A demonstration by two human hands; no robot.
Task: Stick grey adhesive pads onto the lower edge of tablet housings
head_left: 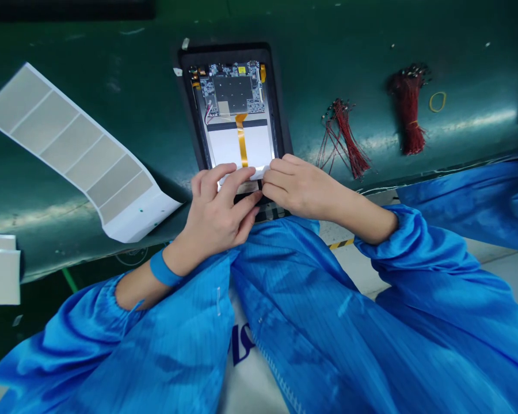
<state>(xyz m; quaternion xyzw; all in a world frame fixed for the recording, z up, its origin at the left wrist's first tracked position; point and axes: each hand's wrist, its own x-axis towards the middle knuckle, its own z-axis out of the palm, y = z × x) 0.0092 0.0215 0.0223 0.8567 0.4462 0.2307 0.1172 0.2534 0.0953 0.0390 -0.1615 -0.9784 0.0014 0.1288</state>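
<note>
An opened tablet [213, 138] lies face down in a black tray-like holder [280, 109] at the bench's front edge. Its circuit board [233, 92] shows at the far end, and an orange flat cable [242, 144] runs down over the white battery [222, 144]. My left hand [224, 207] rests on the tablet's near end, fingers bent and apart. At the near right corner, my right hand [296, 187] has its fingers curled together on the end of a pale shiny strip [261, 172]. Its fingertips are partly hidden.
A sheet of grey rectangular stickers [77, 144] lies at the left, with more pale pieces [0, 276] at the bench edge. Two bundles of red wires, a loose one [349, 141] and a tied one [408, 115], lie at the right beside a yellow rubber band [437, 102].
</note>
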